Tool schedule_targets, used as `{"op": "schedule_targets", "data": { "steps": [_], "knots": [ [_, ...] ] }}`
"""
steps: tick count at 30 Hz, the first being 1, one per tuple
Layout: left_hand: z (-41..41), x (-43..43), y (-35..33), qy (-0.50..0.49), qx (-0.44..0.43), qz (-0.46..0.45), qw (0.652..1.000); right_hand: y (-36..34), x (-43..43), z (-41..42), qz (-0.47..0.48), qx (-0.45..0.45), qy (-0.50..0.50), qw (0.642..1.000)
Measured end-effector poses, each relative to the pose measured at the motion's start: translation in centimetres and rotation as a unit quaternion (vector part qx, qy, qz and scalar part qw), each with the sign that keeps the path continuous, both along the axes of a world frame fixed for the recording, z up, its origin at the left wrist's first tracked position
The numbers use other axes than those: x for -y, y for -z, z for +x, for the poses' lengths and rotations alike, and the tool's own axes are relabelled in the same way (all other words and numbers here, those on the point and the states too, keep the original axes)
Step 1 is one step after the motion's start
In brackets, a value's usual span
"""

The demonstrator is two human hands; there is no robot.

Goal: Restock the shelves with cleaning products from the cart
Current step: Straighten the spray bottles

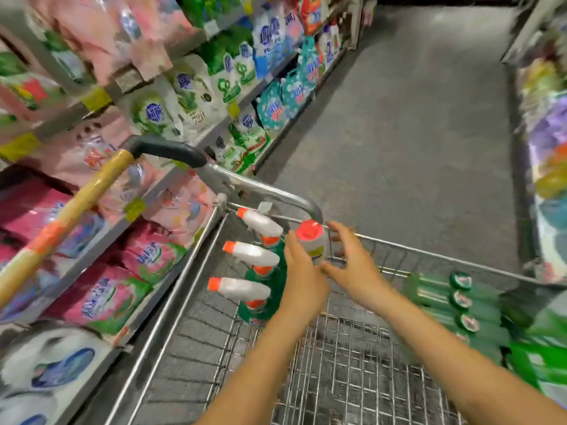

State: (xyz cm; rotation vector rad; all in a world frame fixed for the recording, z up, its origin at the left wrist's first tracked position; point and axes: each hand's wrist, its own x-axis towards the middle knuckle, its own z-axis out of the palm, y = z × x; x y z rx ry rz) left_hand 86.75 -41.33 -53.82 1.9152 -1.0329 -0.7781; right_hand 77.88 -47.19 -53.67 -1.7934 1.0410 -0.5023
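Note:
A wire shopping cart (435, 257) stands in the aisle below me. A white bottle with a red cap (310, 237) is upright at the cart's far end. My left hand (302, 277) holds it from the left side, its fingertips hidden behind the bottle. My right hand (352, 262) is on the bottle's right with fingers spread, thumb near the bottle's lower part. Three green toilet cleaner bottles with white angled necks and orange caps (251, 256) stand along the cart's left side. Several green bottles (460, 302) lie at the cart's right side, blurred.
Shelves (129, 210) of pink, white and green detergent pouches run along the left, close to the cart. The cart's yellow handle bar (76, 204) juts up at left. Grey aisle floor (414, 133) stretches ahead. A blurred shelf of goods (549, 148) lines the right edge.

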Motion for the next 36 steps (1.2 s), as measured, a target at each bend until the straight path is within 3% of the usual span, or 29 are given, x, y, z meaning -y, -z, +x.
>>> {"op": "schedule_targets", "data": {
  "steps": [5, 14, 23, 36],
  "knots": [
    [0.7, 1.2, 1.3, -0.028, -0.007, -0.022, 0.999, 2.2, 1.2, 0.7, -0.036, -0.013, -0.014, 0.999],
    [0.9, -0.2, 1.4, 0.029, -0.008, -0.041, 0.999, 5.2, 0.9, -0.5, -0.03, -0.024, -0.028, 0.999],
    [-0.3, -3.0, -3.1, 0.037, -0.061, -0.057, 0.996, 1.9, -3.8, -4.8, 0.076, 0.147, -0.005, 0.986],
    [-2.0, -11.8, -12.3, 0.07, -0.139, -0.173, 0.973, -8.1, -12.1, -8.4, 0.009, 0.292, 0.022, 0.956]
  ]
}}
